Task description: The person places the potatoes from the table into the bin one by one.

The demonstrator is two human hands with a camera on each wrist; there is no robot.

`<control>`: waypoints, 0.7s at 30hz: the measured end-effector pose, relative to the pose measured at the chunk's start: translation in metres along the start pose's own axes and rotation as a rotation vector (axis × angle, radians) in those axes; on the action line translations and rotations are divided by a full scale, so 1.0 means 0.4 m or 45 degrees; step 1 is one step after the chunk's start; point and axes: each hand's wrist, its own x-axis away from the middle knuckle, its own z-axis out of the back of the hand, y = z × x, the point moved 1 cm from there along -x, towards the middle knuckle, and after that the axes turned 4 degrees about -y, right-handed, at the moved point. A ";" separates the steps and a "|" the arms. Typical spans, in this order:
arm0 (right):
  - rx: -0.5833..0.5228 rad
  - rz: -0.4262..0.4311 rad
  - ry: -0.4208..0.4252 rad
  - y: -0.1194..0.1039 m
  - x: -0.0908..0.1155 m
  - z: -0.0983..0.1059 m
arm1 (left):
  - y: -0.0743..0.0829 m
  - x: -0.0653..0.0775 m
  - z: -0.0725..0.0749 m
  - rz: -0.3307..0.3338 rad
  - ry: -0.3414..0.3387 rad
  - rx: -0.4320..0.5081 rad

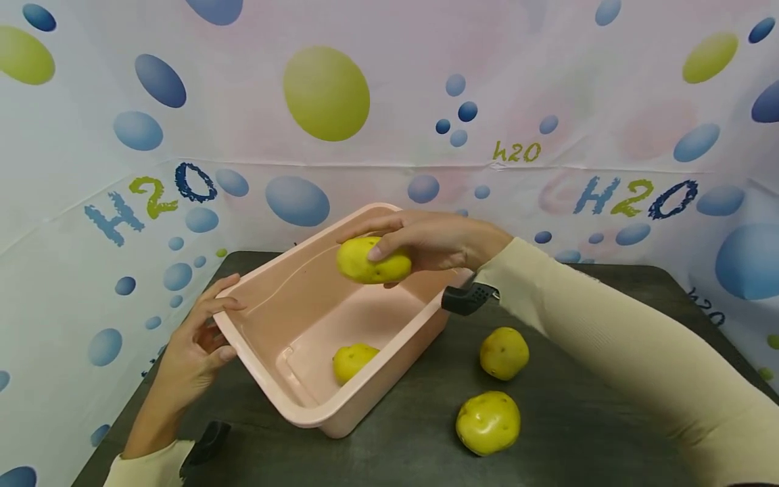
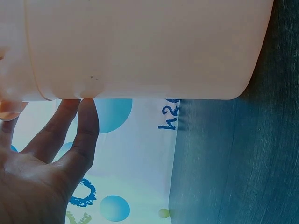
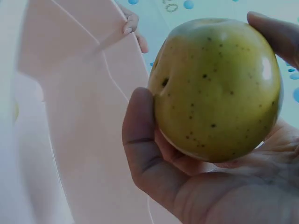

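A pink plastic basin (image 1: 365,412) stands tilted on the dark table, its opening turned toward the head camera. My left hand (image 1: 191,345) grips its left corner, fingers hooked over the rim and thumb against the outside; fingertips press the basin wall (image 2: 140,56) in the left wrist view. Above the opening, my right hand (image 1: 420,237) holds a glossy yellow potato (image 1: 365,260) with dark specks. Fingers and thumb wrap this potato (image 3: 219,93) in the right wrist view. A second yellow potato (image 1: 353,362) lies inside, low by the near wall, partly hidden by it.
Two more yellow potatoes, one farther (image 1: 504,353) and one nearer (image 1: 488,423), lie on the dark table (image 1: 584,419) right of the basin. Behind the table hangs a pale curtain (image 1: 389,81) printed with blue and green dots. Black straps (image 1: 467,299) sit at the wrists.
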 end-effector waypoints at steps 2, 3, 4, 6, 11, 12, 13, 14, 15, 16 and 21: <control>-0.009 0.012 -0.010 -0.001 -0.025 -0.004 | -0.001 -0.001 0.000 -0.014 -0.011 0.015; -0.012 0.024 -0.016 -0.001 -0.037 -0.006 | -0.001 -0.002 0.001 -0.021 -0.016 0.024; -0.016 0.035 -0.021 -0.002 -0.049 -0.008 | -0.001 -0.002 0.001 -0.025 -0.021 0.034; -0.022 0.048 -0.028 -0.004 -0.070 -0.013 | -0.002 -0.003 0.002 -0.031 -0.027 0.041; -0.021 0.028 -0.035 -0.015 -0.117 -0.032 | 0.001 -0.003 0.003 -0.015 -0.008 0.016; -0.024 0.015 -0.038 -0.016 -0.126 -0.036 | 0.002 -0.003 0.002 -0.010 -0.002 0.008; -0.029 0.002 -0.042 -0.016 -0.136 -0.038 | 0.003 -0.004 0.001 -0.006 0.002 0.003; -0.030 -0.010 -0.049 -0.016 -0.146 -0.040 | 0.004 -0.004 0.000 -0.004 0.006 0.000; -0.028 -0.020 -0.058 -0.016 -0.155 -0.042 | 0.005 -0.003 -0.002 -0.003 0.011 0.008; -0.028 -0.031 -0.066 -0.016 -0.164 -0.043 | 0.007 -0.003 -0.004 -0.004 0.016 0.017; 0.007 -0.111 -0.106 -0.014 -0.203 -0.048 | 0.012 -0.001 -0.010 -0.021 0.039 0.032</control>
